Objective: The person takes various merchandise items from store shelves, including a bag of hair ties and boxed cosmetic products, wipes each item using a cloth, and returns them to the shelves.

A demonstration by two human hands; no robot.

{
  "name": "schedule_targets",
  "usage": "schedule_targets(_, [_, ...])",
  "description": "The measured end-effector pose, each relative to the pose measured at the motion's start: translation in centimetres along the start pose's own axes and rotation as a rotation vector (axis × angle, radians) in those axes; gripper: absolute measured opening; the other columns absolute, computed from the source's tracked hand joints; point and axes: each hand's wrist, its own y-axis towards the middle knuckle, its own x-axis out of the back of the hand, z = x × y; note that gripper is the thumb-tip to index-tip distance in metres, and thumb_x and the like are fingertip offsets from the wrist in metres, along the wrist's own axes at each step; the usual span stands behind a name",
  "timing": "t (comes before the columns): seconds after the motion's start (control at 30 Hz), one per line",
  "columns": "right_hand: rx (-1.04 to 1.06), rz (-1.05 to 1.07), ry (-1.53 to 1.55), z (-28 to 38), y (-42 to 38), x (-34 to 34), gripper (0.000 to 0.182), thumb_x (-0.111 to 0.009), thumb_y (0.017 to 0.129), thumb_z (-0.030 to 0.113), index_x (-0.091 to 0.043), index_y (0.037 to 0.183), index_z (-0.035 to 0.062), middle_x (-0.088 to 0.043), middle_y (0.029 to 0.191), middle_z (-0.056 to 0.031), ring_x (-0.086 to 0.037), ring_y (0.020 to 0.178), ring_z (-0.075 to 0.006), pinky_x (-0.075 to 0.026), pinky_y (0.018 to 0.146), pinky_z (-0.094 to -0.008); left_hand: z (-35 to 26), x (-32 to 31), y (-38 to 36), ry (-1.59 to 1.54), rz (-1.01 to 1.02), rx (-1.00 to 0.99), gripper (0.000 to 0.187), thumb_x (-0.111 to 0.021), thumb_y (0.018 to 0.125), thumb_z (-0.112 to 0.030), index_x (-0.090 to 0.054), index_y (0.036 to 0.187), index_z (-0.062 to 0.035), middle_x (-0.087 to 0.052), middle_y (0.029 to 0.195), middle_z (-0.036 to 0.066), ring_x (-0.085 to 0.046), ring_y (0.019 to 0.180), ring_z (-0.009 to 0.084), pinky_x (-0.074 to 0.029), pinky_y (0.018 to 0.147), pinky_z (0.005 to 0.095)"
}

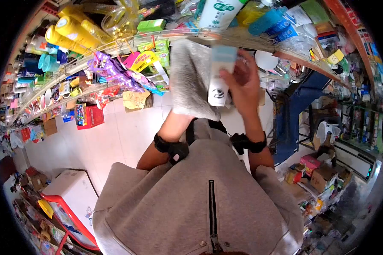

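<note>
A slim white tube (pixel 217 91) with a pale blue upper end and a dark round mark low on its front is in my right hand (pixel 245 80), thumb across its front; the upper part is blurred. My left hand (pixel 181 120) is inside or behind a grey cloth (pixel 190 78), with only the wrist side showing and its fingers hidden. The cloth hangs over that hand, and its right edge lies against the tube. Both hands are raised before the shelf edge (pixel 181 35).
Ahead, the curved shelf carries yellow bottles (pixel 74 32), a large white bottle (pixel 219 15) and blue tubes (pixel 281 30). Purple packets (pixel 112 70) hang below its edge. A red box (pixel 92 117) stands left on the tiled floor; a blue folding chair (pixel 291 119) is at right. Behind left is a red-rimmed white freezer (pixel 74 191).
</note>
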Motion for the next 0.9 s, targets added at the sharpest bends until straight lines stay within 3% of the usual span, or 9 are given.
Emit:
schedule_targets(0.07, [0.016,0.132,-0.230,-1.3,-1.3,-2.7,0.049,-0.076,0.083,0.011,-0.057,0.128,0.0046,-0.067,0.106,-0.0117,-0.066,0.095,-0.0179,-0.053,0.084,-0.0308,-0.2,-1.0,-0.4,-0.100,-0.031,0.008,0.046,-0.037,0.101,-0.043,-0.056,0.121,-0.0065,-0.063,0.107,0.013,-0.063,0.095,0.0267,-0.054,0.082,0.0400])
schedule_targets(0.1, [0.010,0.149,-0.236,-1.4,-1.7,-3.6,0.049,-0.076,0.083,0.011,-0.057,0.128,0.0046,-0.067,0.106,-0.0117,-0.066,0.095,-0.0179,-0.053,0.084,-0.0308,-1.0,-2.3,-0.8,-0.163,-0.101,0.012,0.043,-0.037,0.100,-0.040,-0.058,0.115,-0.0057,-0.064,0.096,0.011,-0.065,0.084,0.0237,-0.055,0.074,0.0359])
schedule_targets(0.23, [0.078,0.138,-0.323,-2.2,-3.6,-4.7,0.045,-0.076,0.084,0.012,-0.061,0.125,0.0017,-0.067,0.112,-0.0111,-0.064,0.098,-0.0165,-0.051,0.085,-0.0303,-2.7,-0.7,-1.4,-0.243,-0.131,0.024,0.041,-0.038,0.100,-0.039,-0.058,0.115,-0.0061,-0.064,0.098,0.011,-0.065,0.086,0.0242,-0.055,0.075,0.0366])
schedule_targets(0.4, [0.048,0.238,-0.472,-1.4,-6.2,-3.4,0.045,-0.076,0.085,0.011,-0.062,0.126,0.0010,-0.068,0.112,-0.0114,-0.064,0.098,-0.0148,-0.050,0.085,-0.0295,-5.4,0.4,-0.8,-0.080,-0.095,-0.167,0.044,-0.042,0.099,-0.040,-0.057,0.124,-0.0067,-0.065,0.111,0.012,-0.064,0.099,0.0273,-0.054,0.087,0.0412])
schedule_targets(0.5, [0.086,0.278,-0.638,-1.1,-6.7,-3.6,0.043,-0.077,0.083,0.012,-0.066,0.123,0.0032,-0.070,0.106,-0.0115,-0.063,0.092,-0.0130,-0.050,0.084,-0.0297,-6.5,1.5,-1.6,0.029,-0.084,-0.110,0.047,-0.042,0.101,-0.040,-0.052,0.133,-0.0070,-0.061,0.123,0.012,-0.061,0.110,0.0280,-0.050,0.095,0.0434])
schedule_targets(0.63, [0.193,0.151,-0.496,-0.5,-4.8,-7.7,0.042,-0.078,0.082,0.012,-0.067,0.122,0.0029,-0.069,0.102,-0.0110,-0.062,0.091,-0.0123,-0.049,0.083,-0.0283,-4.1,1.5,-4.0,-0.198,-0.025,-0.008,0.047,-0.042,0.101,-0.040,-0.050,0.134,-0.0074,-0.060,0.125,0.012,-0.060,0.112,0.0283,-0.050,0.097,0.0439])
schedule_targets(0.73, [0.222,0.208,-0.536,0.4,-4.4,-9.5,0.041,-0.078,0.082,0.012,-0.067,0.121,0.0037,-0.069,0.102,-0.0111,-0.061,0.091,-0.0128,-0.049,0.082,-0.0277,-4.3,2.1,-5.1,-0.293,0.027,0.026,0.047,-0.042,0.101,-0.040,-0.049,0.135,-0.0077,-0.059,0.127,0.013,-0.059,0.113,0.0286,-0.049,0.098,0.0443])
schedule_targets(0.87, [0.285,0.357,-0.616,0.1,-6.6,-8.4,0.043,-0.080,0.078,0.011,-0.069,0.119,0.0055,-0.070,0.099,-0.0134,-0.064,0.088,-0.0169,-0.048,0.079,-0.0281,-6.3,3.7,-6.1,-0.390,0.155,-0.036,0.048,-0.042,0.102,-0.040,-0.048,0.137,-0.0081,-0.058,0.129,0.013,-0.058,0.115,0.0289,-0.048,0.099,0.0448])
schedule_targets(0.9, [0.280,0.382,-0.642,0.5,-7.0,-7.8,0.044,-0.082,0.075,0.015,-0.069,0.115,0.0055,-0.071,0.101,-0.0155,-0.066,0.086,-0.0286,-0.050,0.078,-0.0354,-7.0,4.0,-6.3,-0.369,0.177,-0.081,0.048,-0.042,0.102,-0.040,-0.048,0.137,-0.0082,-0.057,0.130,0.013,-0.058,0.116,0.0290,-0.048,0.099,0.0449])
